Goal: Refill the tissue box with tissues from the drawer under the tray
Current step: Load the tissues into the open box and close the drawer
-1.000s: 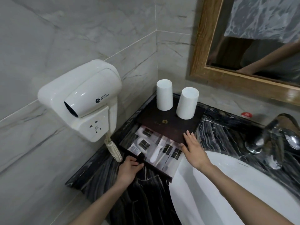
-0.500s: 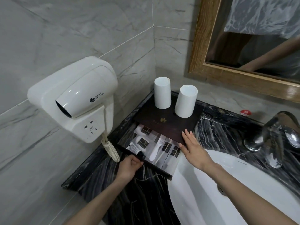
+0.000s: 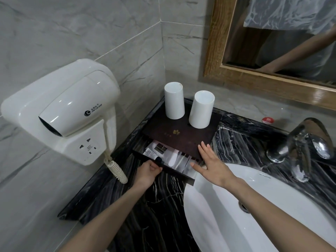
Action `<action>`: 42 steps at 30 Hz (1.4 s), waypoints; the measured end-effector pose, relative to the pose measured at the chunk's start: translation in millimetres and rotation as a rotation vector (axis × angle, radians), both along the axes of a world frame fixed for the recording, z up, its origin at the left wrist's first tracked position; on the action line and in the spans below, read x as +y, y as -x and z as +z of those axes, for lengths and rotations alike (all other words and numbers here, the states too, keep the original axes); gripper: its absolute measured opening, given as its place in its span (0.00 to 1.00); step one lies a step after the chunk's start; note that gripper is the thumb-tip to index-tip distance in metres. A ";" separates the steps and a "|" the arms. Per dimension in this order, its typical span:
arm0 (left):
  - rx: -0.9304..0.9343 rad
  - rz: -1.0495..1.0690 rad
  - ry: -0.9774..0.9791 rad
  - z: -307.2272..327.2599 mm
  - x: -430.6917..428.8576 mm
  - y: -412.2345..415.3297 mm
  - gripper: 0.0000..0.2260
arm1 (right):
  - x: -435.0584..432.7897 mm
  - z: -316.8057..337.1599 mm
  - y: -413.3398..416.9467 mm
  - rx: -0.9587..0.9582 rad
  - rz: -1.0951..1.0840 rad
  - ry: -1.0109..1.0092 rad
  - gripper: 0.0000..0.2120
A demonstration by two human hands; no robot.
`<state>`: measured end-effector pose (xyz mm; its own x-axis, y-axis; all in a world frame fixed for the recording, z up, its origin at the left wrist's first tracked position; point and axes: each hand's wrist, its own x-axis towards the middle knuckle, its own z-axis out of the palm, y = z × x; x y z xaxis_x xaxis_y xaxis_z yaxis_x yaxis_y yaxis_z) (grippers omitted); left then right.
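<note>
Dark shallow drawer (image 3: 179, 172) stands part-open beneath the dark brown wooden tray (image 3: 181, 137), white toiletry packets (image 3: 163, 150) lying inside. Your left hand (image 3: 148, 172) curls tight round its front knob (image 3: 159, 160); your right hand (image 3: 211, 162) lies flat, fingers straight, on the tray's near corner.

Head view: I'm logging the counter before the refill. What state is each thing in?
Tray: lying flat on the counter corner.
Drawer: partly out under the tray, packets inside.
Two cups: standing on the tray, apart.
Left hand: grips the drawer front.
Right hand: open, fingers straight on the tray's front edge.
Hair dryer: docked in its wall holder.
Faucet: no water running.
</note>
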<state>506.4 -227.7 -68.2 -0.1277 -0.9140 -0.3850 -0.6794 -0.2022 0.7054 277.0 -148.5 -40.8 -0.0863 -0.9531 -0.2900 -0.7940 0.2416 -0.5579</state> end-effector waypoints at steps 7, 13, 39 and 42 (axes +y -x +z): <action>-0.022 -0.012 0.007 -0.7 -15.6 16.4 0.08 | 1.2 -1.1 -3.4 0.078 0.021 0.022 0.52; -0.024 -0.015 0.012 -0.3 -28.6 30.3 0.08 | 4.1 -8.4 -1.3 0.137 0.034 0.093 0.48; 0.005 -0.019 -0.011 -4.1 -52.0 51.1 0.07 | -0.5 -15.8 -2.5 0.363 -0.018 0.251 0.27; 0.000 -0.023 -0.005 -4.5 -52.3 50.8 0.07 | -0.7 -16.2 -2.4 0.362 -0.023 0.261 0.27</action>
